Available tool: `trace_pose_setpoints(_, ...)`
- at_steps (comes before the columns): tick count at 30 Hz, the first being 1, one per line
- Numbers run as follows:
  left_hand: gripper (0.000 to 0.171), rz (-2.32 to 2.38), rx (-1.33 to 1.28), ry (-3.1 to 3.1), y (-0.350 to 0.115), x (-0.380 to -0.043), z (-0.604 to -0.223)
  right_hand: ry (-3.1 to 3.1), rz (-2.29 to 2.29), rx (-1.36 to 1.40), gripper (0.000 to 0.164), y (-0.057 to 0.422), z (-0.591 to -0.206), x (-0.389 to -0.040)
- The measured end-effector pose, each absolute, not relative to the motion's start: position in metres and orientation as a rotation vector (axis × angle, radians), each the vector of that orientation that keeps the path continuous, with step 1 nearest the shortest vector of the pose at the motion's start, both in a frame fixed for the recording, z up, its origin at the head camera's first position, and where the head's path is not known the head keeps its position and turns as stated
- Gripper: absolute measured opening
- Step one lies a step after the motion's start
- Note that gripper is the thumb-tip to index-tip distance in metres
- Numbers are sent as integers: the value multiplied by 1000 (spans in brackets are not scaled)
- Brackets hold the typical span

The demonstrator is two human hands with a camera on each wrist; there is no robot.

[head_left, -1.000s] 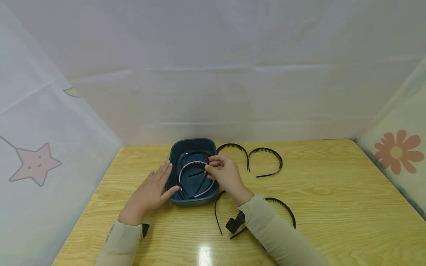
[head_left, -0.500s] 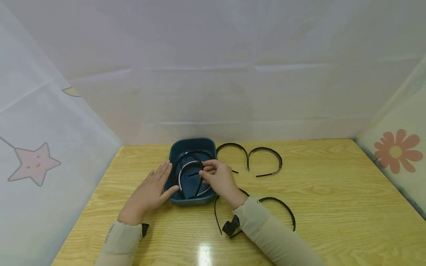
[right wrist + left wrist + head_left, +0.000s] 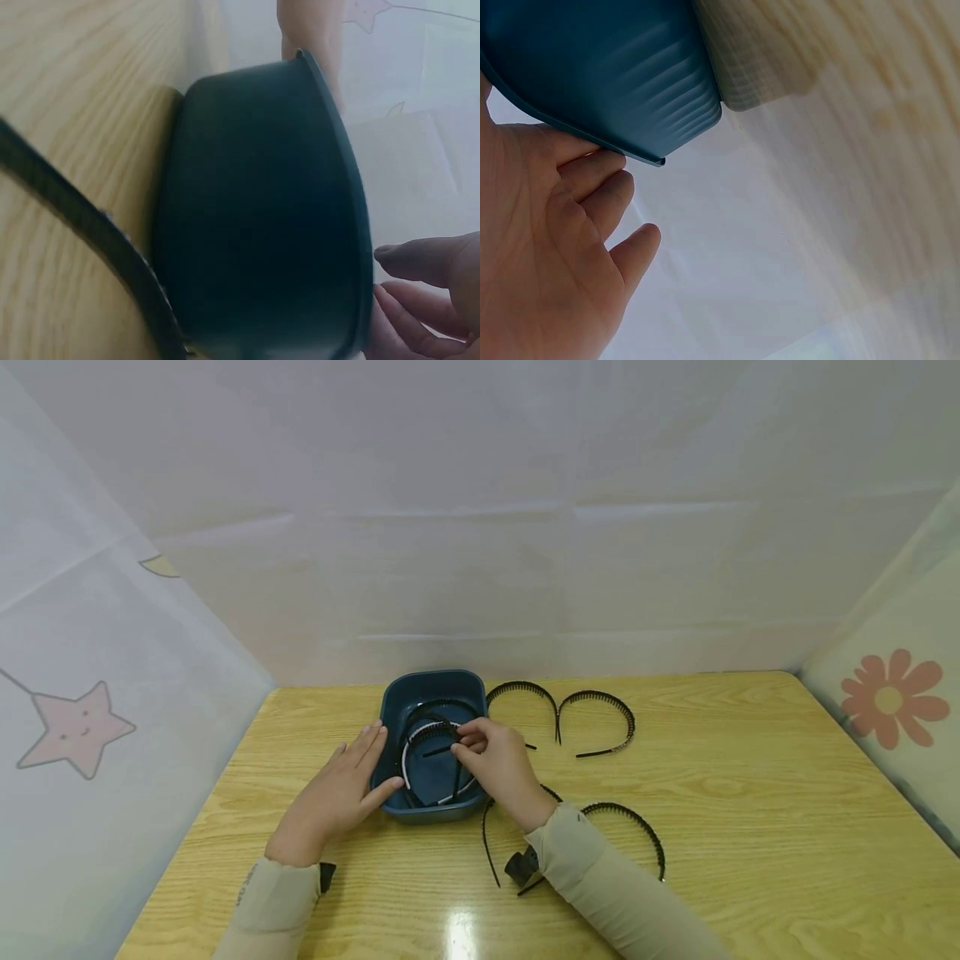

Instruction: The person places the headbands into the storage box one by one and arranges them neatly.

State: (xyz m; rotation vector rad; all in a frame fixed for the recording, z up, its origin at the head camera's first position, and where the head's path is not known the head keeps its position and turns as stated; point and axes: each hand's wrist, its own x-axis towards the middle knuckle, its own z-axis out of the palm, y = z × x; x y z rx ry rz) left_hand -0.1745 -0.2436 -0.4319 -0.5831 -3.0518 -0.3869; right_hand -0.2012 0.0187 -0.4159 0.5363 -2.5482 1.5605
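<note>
In the head view a dark blue plastic basin stands near the table's back edge. Several toothed headbands lie in it, among them a white-and-black headband. My left hand rests along the basin's left rim, fingers fairly straight. The left wrist view has those fingers against the rim from outside. Over the basin's right side my right hand pinches a black headband between thumb and fingers. The right wrist view shows the fingertips beside the rim, but the headband is hidden there.
On the wooden table, two black headbands stand behind and right of the basin, a left one and a right one. More headbands, including one black headband, lie under and beside my right forearm. A pale curtain hangs behind.
My right hand has shifted slightly left and the pinched black headband has moved and turned within the basin. My left hand has stayed on the rim.
</note>
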Motion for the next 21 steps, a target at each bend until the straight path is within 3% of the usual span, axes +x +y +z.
trace_pose_setpoints(10, 85, -395, -579, -3057, -245, -174, -433, -2588, 1468, 592, 12, 40, -407, -208)
trace_pose_setpoints(21, 85, -395, -571, -3054, -245, -170, -433, -2589, 1374, 552, 15, 89, -399, -220)
